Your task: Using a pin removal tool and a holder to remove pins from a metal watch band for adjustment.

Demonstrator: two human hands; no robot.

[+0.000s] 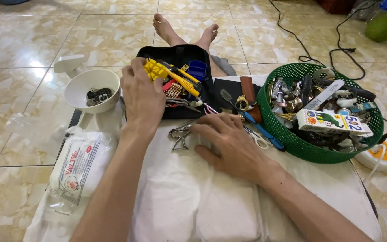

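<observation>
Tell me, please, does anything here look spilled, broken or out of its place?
Nothing looks spilled or broken. The green basket is heaped with watch parts, and a long white box lies across the heap. The left hand reaches into the open black case; the right hand rests on the white cloth.

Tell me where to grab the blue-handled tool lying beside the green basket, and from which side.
Grip the blue-handled tool by its blue handle, coming from above on the side toward the white cloth. The handle lies flat and diagonal with its lower end bare, while the green basket crowds its far side and the brush end points into the clutter.
</observation>
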